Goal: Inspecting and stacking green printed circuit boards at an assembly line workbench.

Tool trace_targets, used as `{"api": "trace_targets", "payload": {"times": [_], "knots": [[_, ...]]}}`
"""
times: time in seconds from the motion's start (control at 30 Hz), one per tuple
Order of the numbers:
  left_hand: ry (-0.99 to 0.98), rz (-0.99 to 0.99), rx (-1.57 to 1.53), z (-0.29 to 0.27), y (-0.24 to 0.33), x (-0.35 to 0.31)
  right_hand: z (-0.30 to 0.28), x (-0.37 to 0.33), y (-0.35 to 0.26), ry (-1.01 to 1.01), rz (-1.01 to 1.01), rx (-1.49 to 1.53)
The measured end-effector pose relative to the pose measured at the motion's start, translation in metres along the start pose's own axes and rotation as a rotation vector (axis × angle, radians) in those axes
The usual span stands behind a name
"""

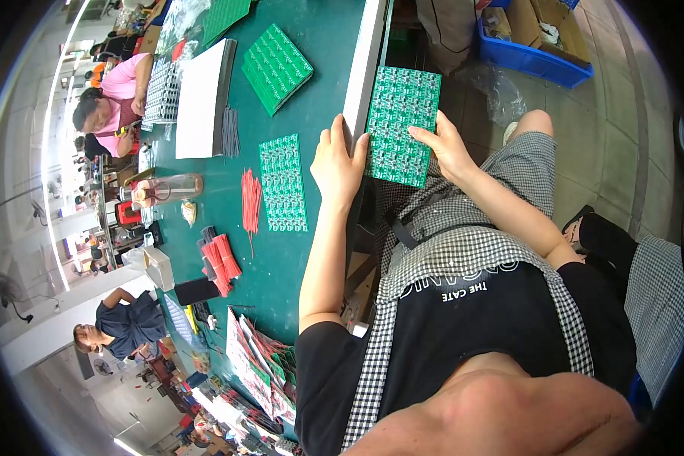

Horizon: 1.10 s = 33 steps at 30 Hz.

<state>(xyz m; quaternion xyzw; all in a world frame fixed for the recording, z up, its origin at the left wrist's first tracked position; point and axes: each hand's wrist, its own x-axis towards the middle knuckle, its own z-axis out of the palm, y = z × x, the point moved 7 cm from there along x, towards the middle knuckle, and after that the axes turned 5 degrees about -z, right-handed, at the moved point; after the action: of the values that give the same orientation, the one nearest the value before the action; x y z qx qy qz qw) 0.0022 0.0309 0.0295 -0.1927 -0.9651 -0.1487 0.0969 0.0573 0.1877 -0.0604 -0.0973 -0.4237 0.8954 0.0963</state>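
A green printed circuit board panel (pixel 404 125), with rows of small parts, is held over my lap beside the table edge. My right hand (pixel 450 148) grips its right edge, the thumb on the face and the other fingers partly hidden behind it. My left hand (pixel 337 163) lies at the table's edge with fingers stretched out and its thumb by the panel's left edge. Another populated panel (pixel 283 183) lies flat on the table left of that hand. Beyond it is a spread bunch of thin red wires (pixel 251 201).
On the green table (pixel 270 266) are a stack of green panels (pixel 277 68), a white sheet stack (pixel 201 102), red wire bundles (pixel 222 261), a clear bottle (pixel 171 190) and a black phone (pixel 196 292). A blue crate (pixel 536 57) stands on the floor. Co-workers are at the left.
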Motion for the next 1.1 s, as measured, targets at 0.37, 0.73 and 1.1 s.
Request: {"api": "trace_targets", "payload": {"times": [0.37,0.73,1.1], "knots": [[-0.026,-0.032,-0.018,0.0,0.0,0.001,0.0,0.001,0.004,0.044,-0.024,0.01],[-0.046,0.001,0.056,0.004,0.001,-0.003,0.02,0.007,0.008,0.032,0.207,0.165],[-0.003,-0.058,-0.342,0.002,-0.02,0.001,0.03,0.001,0.0,0.057,0.212,0.095]]}}
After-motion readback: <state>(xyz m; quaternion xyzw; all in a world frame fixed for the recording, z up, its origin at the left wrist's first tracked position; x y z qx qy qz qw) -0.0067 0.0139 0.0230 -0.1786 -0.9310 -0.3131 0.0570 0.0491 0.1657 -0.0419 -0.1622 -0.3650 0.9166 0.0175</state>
